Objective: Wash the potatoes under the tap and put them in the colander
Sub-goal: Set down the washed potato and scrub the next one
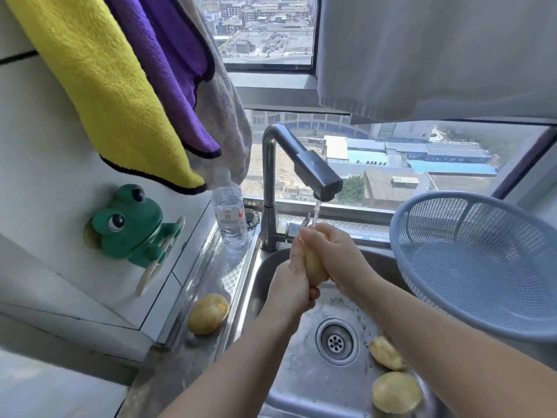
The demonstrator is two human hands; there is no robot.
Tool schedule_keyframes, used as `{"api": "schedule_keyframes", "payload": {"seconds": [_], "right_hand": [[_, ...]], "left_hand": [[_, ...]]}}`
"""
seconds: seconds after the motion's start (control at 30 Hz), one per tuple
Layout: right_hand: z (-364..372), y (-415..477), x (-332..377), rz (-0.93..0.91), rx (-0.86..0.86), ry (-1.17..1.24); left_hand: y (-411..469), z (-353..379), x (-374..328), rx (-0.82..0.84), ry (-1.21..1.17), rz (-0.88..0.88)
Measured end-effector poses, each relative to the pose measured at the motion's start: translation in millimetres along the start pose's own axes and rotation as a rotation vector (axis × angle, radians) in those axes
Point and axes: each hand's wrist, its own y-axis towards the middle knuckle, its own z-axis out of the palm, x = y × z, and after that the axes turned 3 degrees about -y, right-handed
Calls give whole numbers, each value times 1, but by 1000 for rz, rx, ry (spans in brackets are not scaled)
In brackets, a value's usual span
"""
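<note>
Head view looks down on a steel sink [301,387] with its drain [337,342] near the middle. At 12 o'clock from the drain, both hands hold one long potato [315,267] upright under a thin stream of water [316,214] running from the tap [301,164].

The left hand [294,285] grips the lower half, its fingers curled close together round it. The right hand [334,254] wraps the upper half from the other side, fingers likewise curled and pressed together. The water lands at the top of the potato, where the two hands meet.

At 3 o'clock from the hands a blue-grey plastic colander [482,260] sits tilted at the sink's right edge, its open side turned toward the camera.

On the sink floor lie a smaller potato [386,352] at 3 o'clock from the drain and a rounder potato [397,393] at 4 o'clock, near each other but apart. A ledge potato [208,318] rests on the steel ledge at 9 o'clock from the drain, outside the basin.

Just beside the tap's base, at 9 o'clock, stands a clear water bottle [229,215]. A green frog holder [132,224] sticks to the tiled wall at 9 o'clock from the bottle. A yellow towel [99,86] and a purple towel [168,70] hang at 11 o'clock above it, and a white cloth [437,55] hangs at 1 o'clock from the tap, across the window.
</note>
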Motion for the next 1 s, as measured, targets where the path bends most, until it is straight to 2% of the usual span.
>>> {"api": "schedule_keyframes", "payload": {"seconds": [0.07, 0.13, 0.2, 0.3, 0.37, 0.5, 0.63, 0.73, 0.83, 0.93, 1.0], "right_hand": [[1, 2, -1, 53, -48, 80], [-2, 2, 1, 142, -28, 225], [-8, 2, 1, 162, 78, 289], [-18, -1, -1, 89, 277, 285], [-21, -3, -2, 40, 322, 231], [-19, -5, 0, -41, 304, 182], [-15, -1, 6, 7, 216, 142], [-11, 3, 10, 55, 110, 151], [-7, 14, 8, 110, -36, 132], [-3, 24, 6, 262, -79, 325], [0, 24, 8, 338, -85, 467]], "left_hand": [[0, 1, 3, 10, 46, 22], [1, -2, 1, 19, 60, 6], [3, -8, -4, 25, 39, -41], [7, -18, -13, 80, -56, -149], [11, -21, -16, 154, -121, -256], [13, -23, -18, 356, -207, -455], [9, -18, -18, 431, -226, -514], [6, -11, -17, 323, -180, -413], [6, -6, -11, 128, -100, -148], [4, -4, -3, 72, 119, 171], [5, -5, 2, 54, 252, 313]]}}
